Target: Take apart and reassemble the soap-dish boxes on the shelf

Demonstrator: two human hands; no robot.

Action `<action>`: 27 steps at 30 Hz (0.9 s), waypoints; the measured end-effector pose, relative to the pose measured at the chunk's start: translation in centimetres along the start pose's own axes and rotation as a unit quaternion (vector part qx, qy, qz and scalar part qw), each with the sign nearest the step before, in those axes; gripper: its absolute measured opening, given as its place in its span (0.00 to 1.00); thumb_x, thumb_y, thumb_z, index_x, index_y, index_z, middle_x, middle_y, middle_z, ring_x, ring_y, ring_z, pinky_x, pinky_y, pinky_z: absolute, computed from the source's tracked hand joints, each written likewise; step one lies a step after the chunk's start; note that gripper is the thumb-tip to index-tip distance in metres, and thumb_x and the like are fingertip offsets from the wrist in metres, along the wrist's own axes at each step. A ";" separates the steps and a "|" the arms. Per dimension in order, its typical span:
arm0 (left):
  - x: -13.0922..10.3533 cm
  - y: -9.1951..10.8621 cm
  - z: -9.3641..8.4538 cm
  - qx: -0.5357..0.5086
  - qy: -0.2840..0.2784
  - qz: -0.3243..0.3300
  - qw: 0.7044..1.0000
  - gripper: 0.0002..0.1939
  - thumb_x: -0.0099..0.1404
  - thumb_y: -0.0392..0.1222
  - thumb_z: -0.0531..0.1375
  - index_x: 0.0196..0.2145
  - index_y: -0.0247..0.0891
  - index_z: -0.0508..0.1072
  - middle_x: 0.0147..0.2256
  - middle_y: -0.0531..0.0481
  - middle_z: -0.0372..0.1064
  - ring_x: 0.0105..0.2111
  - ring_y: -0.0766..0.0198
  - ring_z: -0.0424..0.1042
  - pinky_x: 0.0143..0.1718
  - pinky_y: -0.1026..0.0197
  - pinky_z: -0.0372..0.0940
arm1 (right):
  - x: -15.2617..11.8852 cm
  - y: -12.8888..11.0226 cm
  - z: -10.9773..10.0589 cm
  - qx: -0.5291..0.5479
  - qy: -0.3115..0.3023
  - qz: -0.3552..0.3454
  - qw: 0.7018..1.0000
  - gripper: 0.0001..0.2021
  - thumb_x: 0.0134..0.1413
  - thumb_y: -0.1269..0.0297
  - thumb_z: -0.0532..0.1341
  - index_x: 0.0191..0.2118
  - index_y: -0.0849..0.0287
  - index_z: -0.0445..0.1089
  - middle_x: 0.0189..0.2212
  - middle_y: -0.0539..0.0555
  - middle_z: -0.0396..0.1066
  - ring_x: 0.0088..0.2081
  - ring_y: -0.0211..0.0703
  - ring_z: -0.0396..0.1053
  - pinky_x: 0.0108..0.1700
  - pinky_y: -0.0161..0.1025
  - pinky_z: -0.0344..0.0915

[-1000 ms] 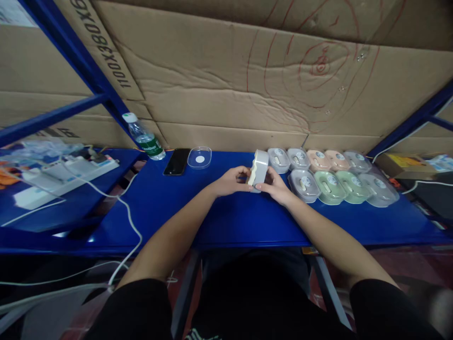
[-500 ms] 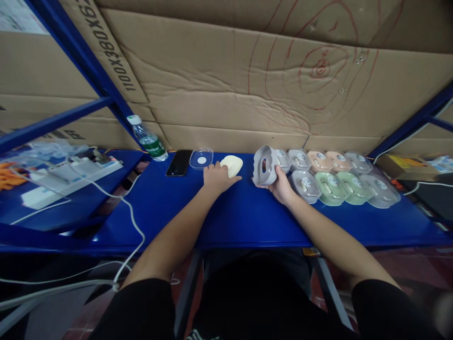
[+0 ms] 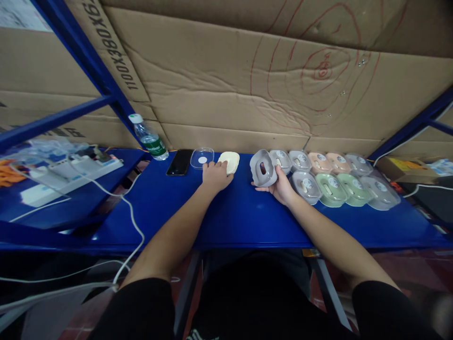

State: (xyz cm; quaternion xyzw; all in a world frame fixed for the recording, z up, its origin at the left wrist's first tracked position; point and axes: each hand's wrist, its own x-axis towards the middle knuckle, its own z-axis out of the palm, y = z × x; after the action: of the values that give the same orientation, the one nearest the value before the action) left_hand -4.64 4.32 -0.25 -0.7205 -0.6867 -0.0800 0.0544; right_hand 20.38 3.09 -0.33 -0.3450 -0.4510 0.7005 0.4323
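Note:
My left hand (image 3: 216, 177) grips the near-left edge of a cream-coloured, rounded-square piece (image 3: 230, 162), which lies on or just above the blue table. A grey plastic shell (image 3: 260, 178) with a wavy rim and an oval hole is in my right hand (image 3: 281, 189), tilted with its hollow side partly toward me. The thumb presses on its right side while the other fingers reach beneath. Just left of the cream piece lies a clear lid (image 3: 202, 157) with a round white sticker. Two rows of lidded boxes, including a grey one (image 3: 306, 186) and a green one (image 3: 331, 189), stand beside my right hand.
A black phone (image 3: 180, 162) and a water bottle (image 3: 151, 139) are at the back left. White power strips (image 3: 63, 184) and a hanging white cable (image 3: 132, 212) lie farther left. A cardboard panel (image 3: 212, 75) closes off the back; blue frame posts (image 3: 92, 66) flank the table.
The cream piece has come down slightly to the left and lies flatter, with my left hand still on it. My right hand has tipped the grey shell, so more of its inside shows.

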 end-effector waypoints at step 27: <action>1.3 1.0 0.7 -0.403 -0.093 -0.076 0.907 0.16 0.70 0.53 0.59 0.38 0.38 0.78 0.32 0.46 0.80 0.27 0.60 0.78 0.32 0.58 0.70 | 0.3 0.5 -0.4 -0.050 0.010 -0.002 0.999 0.39 0.65 0.29 0.44 0.60 0.54 0.70 0.48 0.62 0.80 0.42 0.54 0.81 0.40 0.50 0.78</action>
State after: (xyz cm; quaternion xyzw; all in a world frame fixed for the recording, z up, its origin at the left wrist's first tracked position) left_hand -3.56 5.66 -0.70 -0.6309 -0.6505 -0.2862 -0.3113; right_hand 20.47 3.37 -0.96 -0.3720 -0.4820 0.6730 0.4200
